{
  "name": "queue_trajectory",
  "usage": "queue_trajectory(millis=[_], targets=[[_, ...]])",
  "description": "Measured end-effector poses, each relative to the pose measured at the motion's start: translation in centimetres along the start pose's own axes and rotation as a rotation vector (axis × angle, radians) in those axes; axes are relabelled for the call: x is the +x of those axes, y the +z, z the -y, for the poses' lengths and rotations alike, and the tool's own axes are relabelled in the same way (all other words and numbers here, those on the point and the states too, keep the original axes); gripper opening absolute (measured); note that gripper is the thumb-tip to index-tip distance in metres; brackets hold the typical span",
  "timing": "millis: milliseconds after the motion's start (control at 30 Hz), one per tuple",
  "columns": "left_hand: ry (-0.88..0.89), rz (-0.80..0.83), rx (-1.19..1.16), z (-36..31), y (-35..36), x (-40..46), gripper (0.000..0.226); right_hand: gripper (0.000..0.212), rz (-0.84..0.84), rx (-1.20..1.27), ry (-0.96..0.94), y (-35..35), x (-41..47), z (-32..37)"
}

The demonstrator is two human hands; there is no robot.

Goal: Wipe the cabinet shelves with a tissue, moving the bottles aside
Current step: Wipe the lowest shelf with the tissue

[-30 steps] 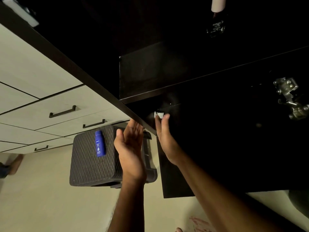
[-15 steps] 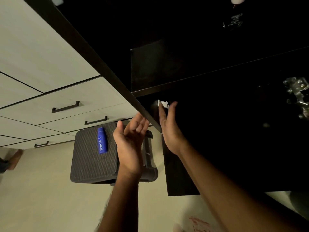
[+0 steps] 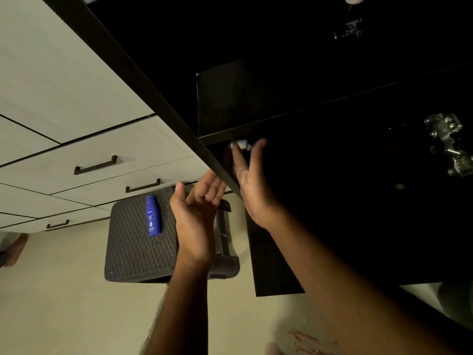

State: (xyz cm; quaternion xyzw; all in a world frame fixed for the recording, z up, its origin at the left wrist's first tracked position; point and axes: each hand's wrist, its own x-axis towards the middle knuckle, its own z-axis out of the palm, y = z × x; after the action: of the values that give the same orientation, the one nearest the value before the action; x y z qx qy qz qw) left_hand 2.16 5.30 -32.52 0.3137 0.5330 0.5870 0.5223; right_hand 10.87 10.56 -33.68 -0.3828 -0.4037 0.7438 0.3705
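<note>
- Head view: my right hand (image 3: 252,185) reaches into the dark cabinet (image 3: 332,188), fingers extended upward, pressing a small white tissue (image 3: 240,144) against the underside of the shelf edge (image 3: 294,115). Only a corner of the tissue shows past my fingertips.
- My left hand (image 3: 197,216) hovers just outside the cabinet's front edge (image 3: 153,98), palm up, fingers loosely curled, holding nothing.
- A dark bottle (image 3: 349,29) stands on the upper shelf, well apart from both hands.
- A blue bottle (image 3: 153,216) lies on a dark woven stool (image 3: 133,247) below, just beside my left hand.
- A metal hinge (image 3: 448,142) sits on the cabinet's right wall, with open dark space between it and my right hand.
- Pale drawers (image 3: 97,155) with black handles run along the left.
</note>
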Motion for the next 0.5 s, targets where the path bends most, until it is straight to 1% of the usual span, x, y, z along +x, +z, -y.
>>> queue_trajectory(millis=[33,133,233,267,333,400,433,500], targets=[[-0.01,-0.005,-0.004,0.0,0.1,0.0,0.068,0.133,0.007,0.015,-0.032,0.3,0.3,0.8],[-0.022,-0.006,0.024,0.0,0.0,0.1,0.071,0.09,0.038,0.043,-0.091,1.0,-0.4,1.6],[-0.025,-0.006,0.051,-0.4,-0.1,0.1,0.071,0.066,0.041,-0.011,-0.206,0.5,-1.9,0.2],[-0.022,0.0,0.06,-0.5,-0.3,0.1,0.071,0.057,0.016,-0.008,-0.223,0.3,-1.9,0.0],[-0.029,0.022,0.067,-0.9,-0.5,0.2,0.073,0.048,-0.051,-0.04,-0.164,0.0,-1.0,0.2],[-0.028,0.05,0.086,-1.2,-0.6,0.2,0.077,0.034,-0.035,-0.111,-0.103,-0.4,-0.5,0.5],[-0.023,0.055,0.091,-1.3,-0.6,0.1,0.078,0.033,-0.012,-0.167,-0.091,-0.4,-0.4,0.8],[-0.025,0.041,0.086,-1.2,-0.6,0.0,0.075,0.043,0.004,-0.246,-0.124,-0.3,-0.3,1.6]])
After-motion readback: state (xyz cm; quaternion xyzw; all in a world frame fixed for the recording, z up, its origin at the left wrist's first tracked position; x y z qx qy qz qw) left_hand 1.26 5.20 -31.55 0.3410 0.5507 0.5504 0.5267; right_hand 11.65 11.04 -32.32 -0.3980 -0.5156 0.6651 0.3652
